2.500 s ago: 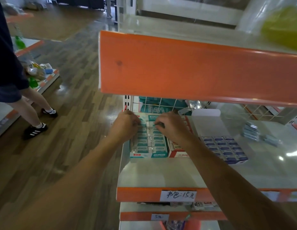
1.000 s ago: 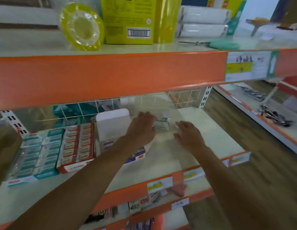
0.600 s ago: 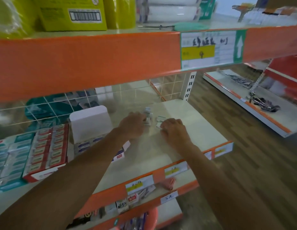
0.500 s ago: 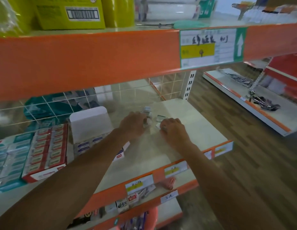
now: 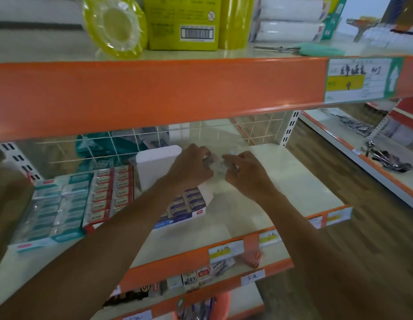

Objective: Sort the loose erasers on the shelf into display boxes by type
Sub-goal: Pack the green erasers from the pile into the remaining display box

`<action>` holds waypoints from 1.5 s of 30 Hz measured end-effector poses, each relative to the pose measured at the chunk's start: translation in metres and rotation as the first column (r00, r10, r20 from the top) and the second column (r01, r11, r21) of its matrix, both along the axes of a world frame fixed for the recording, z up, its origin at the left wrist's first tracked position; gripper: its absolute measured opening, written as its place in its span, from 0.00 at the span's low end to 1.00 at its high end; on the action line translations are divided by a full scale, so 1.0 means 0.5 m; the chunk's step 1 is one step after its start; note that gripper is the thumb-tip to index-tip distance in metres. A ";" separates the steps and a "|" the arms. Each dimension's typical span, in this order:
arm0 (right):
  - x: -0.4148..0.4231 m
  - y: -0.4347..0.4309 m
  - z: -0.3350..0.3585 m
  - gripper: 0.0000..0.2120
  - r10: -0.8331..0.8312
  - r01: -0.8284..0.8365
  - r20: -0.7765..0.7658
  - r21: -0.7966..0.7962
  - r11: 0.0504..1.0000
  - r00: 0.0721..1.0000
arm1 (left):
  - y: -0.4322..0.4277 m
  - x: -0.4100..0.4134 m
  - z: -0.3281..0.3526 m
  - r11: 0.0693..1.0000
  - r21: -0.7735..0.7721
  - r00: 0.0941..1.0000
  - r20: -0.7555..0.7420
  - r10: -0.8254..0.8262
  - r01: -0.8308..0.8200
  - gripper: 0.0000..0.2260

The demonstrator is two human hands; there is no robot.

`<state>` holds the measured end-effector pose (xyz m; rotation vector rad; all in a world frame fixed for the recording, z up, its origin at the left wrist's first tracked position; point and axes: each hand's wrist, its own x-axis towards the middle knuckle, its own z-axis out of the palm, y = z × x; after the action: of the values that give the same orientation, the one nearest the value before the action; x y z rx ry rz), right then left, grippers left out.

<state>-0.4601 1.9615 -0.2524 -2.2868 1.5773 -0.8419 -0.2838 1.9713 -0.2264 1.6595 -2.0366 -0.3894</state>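
Loose erasers (image 5: 217, 164) in clear wrap lie toward the back edge of the shelf (image 5: 300, 188), about midway along it. The left hand (image 5: 191, 170) and right hand (image 5: 245, 177) meet over them, each grip curled closed on erasers. Just left stands an open-lidded blue display box (image 5: 189, 203), then a red display box (image 5: 110, 192) and a teal display box (image 5: 55, 211).

Both hands meet over the shelf (image 5: 293, 185) — the left hand (image 5: 191, 167) and right hand (image 5: 244, 174) curl their fingers round a small, blurred cluster of erasers (image 5: 218, 163). Just below the left wrist lies the blue box (image 5: 189, 204), its white flap upright. Further left sit a red box (image 5: 110, 192) and a teal box (image 5: 55, 211), touching.
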 end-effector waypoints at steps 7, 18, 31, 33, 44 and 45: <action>0.128 0.021 0.031 0.10 0.146 -0.135 0.074 -0.139 0.981 0.986 | 0.051 0.123 0.024 0.986 0.135 0.972 -0.199 0.124 -0.099 0.14; 0.327 0.049 0.044 0.10 0.284 -0.258 0.170 -0.161 0.953 0.944 | 0.112 0.313 0.017 0.949 0.252 0.802 -0.517 0.298 -0.190 0.19; 0.498 0.072 0.014 0.09 0.389 -0.353 0.188 -0.198 0.914 0.902 | 0.183 0.490 -0.020 0.949 0.267 0.739 -0.604 0.299 -0.166 0.18; 0.515 0.077 0.009 0.09 0.401 -0.367 0.171 -0.200 0.909 0.900 | 0.190 0.511 -0.024 0.948 0.258 0.736 -0.603 0.309 -0.186 0.17; 0.600 0.117 -0.003 0.07 0.368 -0.367 0.046 -0.030 0.930 0.929 | 0.222 0.641 -0.058 0.911 0.210 0.828 -0.382 0.410 -0.354 0.16; 0.607 0.119 -0.002 0.06 0.375 -0.375 0.012 -0.021 0.927 0.927 | 0.227 0.650 -0.061 0.906 0.205 0.832 -0.361 0.422 -0.371 0.16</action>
<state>-0.1564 2.0210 -0.2535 -2.4722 1.0699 -0.7709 0.0410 2.0848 -0.2570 1.8458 -1.3513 -0.6561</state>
